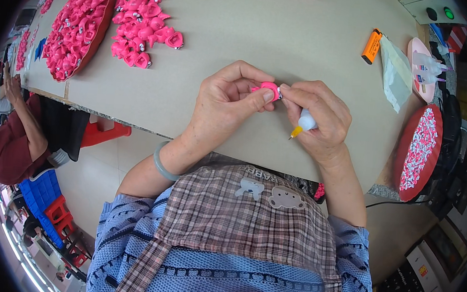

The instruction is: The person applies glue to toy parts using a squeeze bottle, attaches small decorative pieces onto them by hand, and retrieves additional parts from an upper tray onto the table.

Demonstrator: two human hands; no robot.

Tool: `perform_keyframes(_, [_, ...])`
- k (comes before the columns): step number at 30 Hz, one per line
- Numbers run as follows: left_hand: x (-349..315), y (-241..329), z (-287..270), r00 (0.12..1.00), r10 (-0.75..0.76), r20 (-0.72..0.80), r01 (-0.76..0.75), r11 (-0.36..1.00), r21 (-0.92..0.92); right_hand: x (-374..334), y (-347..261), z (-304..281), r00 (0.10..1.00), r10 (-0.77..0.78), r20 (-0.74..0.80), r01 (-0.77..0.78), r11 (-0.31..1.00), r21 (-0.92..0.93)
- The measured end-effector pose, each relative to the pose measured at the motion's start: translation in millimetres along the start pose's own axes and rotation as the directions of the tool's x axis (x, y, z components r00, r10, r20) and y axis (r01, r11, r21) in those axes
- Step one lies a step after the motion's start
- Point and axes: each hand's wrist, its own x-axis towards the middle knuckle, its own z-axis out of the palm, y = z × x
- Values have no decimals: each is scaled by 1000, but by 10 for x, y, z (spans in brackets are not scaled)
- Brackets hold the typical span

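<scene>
Over the middle of the table, my left hand point(222, 100) is closed, pinching a small hollow pink piece point(271, 88) between thumb and fingers. My right hand point(326, 117) meets it from the other side, its thumb and forefinger at a tiny white and dark part point(280, 94) on the piece's edge. Whether that part is fixed to the pink piece, I cannot tell. Tucked in the same hand's lower fingers is a small white squeeze bottle point(306, 120) with a yellow needle tip pointing down and left.
Similar pink pieces fill a red tray point(107, 18) at far left; a loose pile point(144, 26) lies beside it. On the right are an orange box point(372, 46), a whitish sheet point(395, 76), a pink dish point(416, 48) with bottles, and a red tray point(435, 153) of small parts. Another person point(24, 124) sits left.
</scene>
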Motion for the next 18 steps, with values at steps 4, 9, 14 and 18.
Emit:
perform_keyframes(4, [2,-21,-8,1000,10,4,-10,1000,-6,-9,13,8,999,-36,3,37,999,-29])
perform_keyframes(9, [-5,-37,-15,999,40,13,-40,999,2,-17,5,23,999,-32,-1,32,999,-19])
perform_keyframes(14, [-14,-40,-9,998,55,1,-55,998,-8,-21,-22,40,1000,-5,-6,5,1000,-13])
perform_keyframes(18, [-14,-63,-9,997,73,5,-73,997,-19,-14,-31,50,1000,-4,-16,4,1000,-15])
